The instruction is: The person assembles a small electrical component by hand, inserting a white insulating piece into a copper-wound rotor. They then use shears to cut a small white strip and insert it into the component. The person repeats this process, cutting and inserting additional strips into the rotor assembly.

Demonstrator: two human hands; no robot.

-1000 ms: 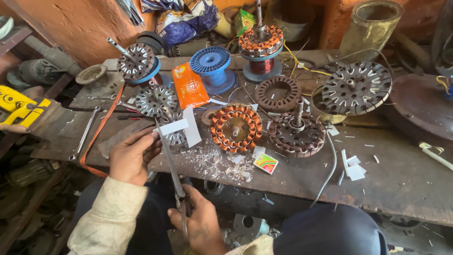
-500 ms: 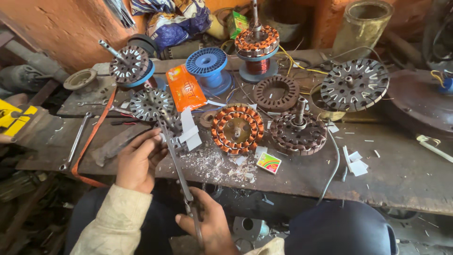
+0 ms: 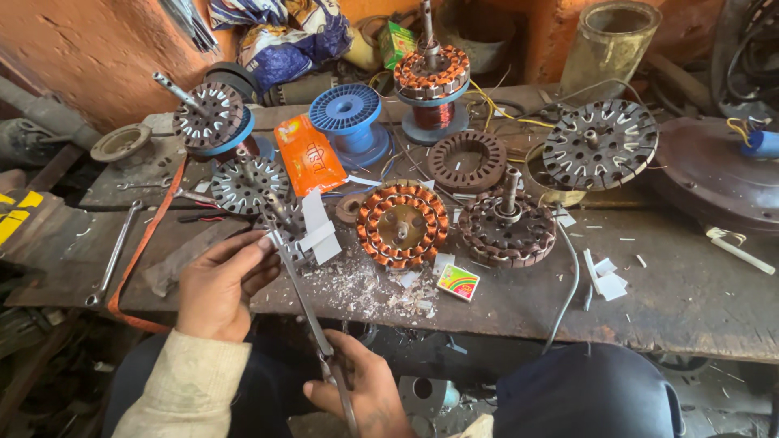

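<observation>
My left hand (image 3: 221,280) is raised over the bench's front edge, fingertips pinched on a white paper strip (image 3: 316,231) at the tip of long metal scissors (image 3: 304,300). Low down near my lap, my right hand (image 3: 361,393) grips the scissors' handles. The blades point up and away toward a bare steel stator (image 3: 243,182). Just right of the paper lies a stator wound with copper coils (image 3: 403,225). White paper trimmings (image 3: 365,288) litter the bench below the blades.
On the dark workbench (image 3: 665,300) are a second stator on a shaft (image 3: 507,231), a blue spool (image 3: 350,113), an orange packet (image 3: 308,154), a small matchbox (image 3: 458,281), a large slotted disc (image 3: 600,144) and a wrench (image 3: 114,251). My knee (image 3: 584,397) is below.
Both hands stay on the scissors and paper. My left hand has shifted slightly right along the bench edge, with the scissors tilting more upright.
</observation>
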